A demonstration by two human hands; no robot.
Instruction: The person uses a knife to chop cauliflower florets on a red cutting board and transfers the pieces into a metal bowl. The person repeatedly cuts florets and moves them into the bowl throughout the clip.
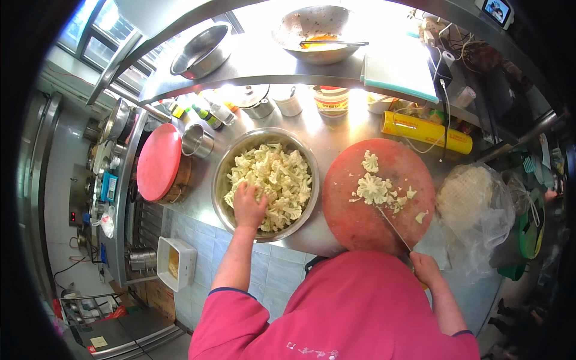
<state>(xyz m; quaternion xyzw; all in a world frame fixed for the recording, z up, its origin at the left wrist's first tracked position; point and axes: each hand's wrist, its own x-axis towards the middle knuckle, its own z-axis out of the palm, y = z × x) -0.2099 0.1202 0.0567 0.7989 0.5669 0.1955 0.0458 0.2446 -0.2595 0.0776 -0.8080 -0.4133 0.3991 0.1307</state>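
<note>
Over the left side of a steel bowl [219, 198], my left hand [250, 207] rests its spread fingers on a heap of cut cauliflower florets [283, 180]. No floret shows in its grasp. My right hand [425, 267] grips a kitchen knife [393, 227] by its handle, which the fingers hide. The blade lies over a round red cutting board [342, 216], its tip close to a cauliflower chunk [373, 189]. A smaller floret [370, 162] sits farther back on the board, and crumbs and small pieces [400, 202] are scattered to the right.
Left of the bowl stand a steel cup [198, 141] and a pink round board [159, 162] on a wooden block. A yellow roll [426, 132] and a plastic bag [468, 198] flank the cutting board's right. The overhead shelf [261, 74] holds a wok [315, 51] and a basin [202, 51].
</note>
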